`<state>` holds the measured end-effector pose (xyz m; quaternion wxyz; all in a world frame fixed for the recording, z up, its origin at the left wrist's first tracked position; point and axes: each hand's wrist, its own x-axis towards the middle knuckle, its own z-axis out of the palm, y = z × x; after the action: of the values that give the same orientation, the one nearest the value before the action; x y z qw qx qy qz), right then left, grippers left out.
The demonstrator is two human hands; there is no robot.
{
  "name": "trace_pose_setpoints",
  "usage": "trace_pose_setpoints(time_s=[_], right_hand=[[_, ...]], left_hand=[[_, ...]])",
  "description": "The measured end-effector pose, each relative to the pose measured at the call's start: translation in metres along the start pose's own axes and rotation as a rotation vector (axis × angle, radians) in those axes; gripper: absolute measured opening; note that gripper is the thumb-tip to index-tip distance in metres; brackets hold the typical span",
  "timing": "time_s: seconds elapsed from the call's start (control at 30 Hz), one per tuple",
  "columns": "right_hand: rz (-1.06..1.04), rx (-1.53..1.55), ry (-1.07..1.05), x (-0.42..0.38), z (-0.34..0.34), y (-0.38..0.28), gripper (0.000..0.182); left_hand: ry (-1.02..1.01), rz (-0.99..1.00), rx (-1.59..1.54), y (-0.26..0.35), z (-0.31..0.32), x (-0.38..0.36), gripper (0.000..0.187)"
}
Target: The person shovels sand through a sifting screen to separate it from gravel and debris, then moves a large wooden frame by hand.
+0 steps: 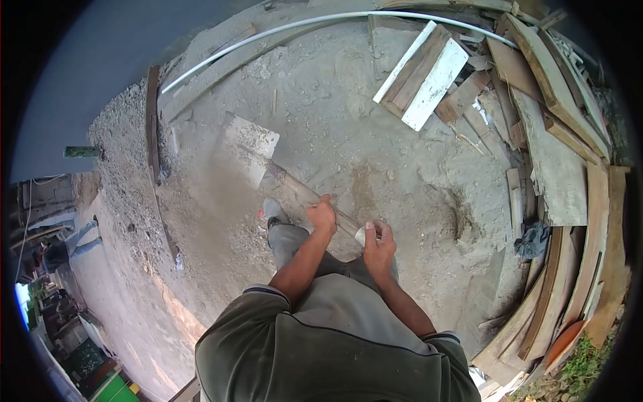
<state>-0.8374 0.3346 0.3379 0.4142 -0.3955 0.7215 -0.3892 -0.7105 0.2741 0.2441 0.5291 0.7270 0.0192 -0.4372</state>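
I stand on sandy ground holding a shovel. Its wooden handle [301, 191] runs from my hands up and left to the flat metal blade [244, 149], which rests on the sand. My left hand [323, 216] is wrapped around the middle of the handle. My right hand [379, 245] grips the near end of the handle, by its pale end cap. My left foot [273, 212] in a grey shoe stands just left of the handle.
A sand and gravel heap [348, 134] spreads ahead. Stacked wooden planks [562, 134] and a white-edged board [423, 72] lie to the right. A white pipe [281, 28] curves along the far edge. A thin plank [153, 120] lies at left.
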Motion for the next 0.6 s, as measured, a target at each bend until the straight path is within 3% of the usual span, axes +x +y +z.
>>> trace_pose_setpoints(time_s=[0.1,0.2,0.27,0.3,0.37,0.47,0.57,0.6], right_hand=[[0.055,0.111,0.061,0.005,-0.087,0.005,0.027],[0.182,0.178,0.142,0.001,-0.151,0.012,0.032],[0.28,0.205,0.175,-0.003,-0.189,0.024,0.032],[0.319,0.223,0.155,-0.006,-0.202,0.035,0.031],[0.35,0.239,0.149,-0.01,-0.218,0.054,0.03],[0.007,0.009,0.339,-0.021,-0.235,0.072,0.026],[-0.052,-0.187,0.344,-0.05,-0.269,0.073,0.026],[0.098,-0.287,0.293,-0.063,-0.283,0.079,0.025]], left_hand=[[-0.097,0.007,0.163,-0.031,0.036,-0.07,0.022],[-0.166,0.098,-0.022,-0.06,0.053,-0.121,0.035],[-0.384,-0.374,-0.365,-0.041,0.06,-0.145,0.044],[-0.396,-0.399,-0.355,-0.045,0.067,-0.14,0.044],[-0.166,-0.665,-0.317,-0.062,0.088,-0.117,0.036],[-0.28,-0.575,-0.107,-0.139,0.1,-0.111,0.027],[-0.151,-0.668,0.055,-0.159,0.101,-0.159,0.024],[-0.129,-0.661,0.081,-0.175,0.094,-0.167,0.022]])
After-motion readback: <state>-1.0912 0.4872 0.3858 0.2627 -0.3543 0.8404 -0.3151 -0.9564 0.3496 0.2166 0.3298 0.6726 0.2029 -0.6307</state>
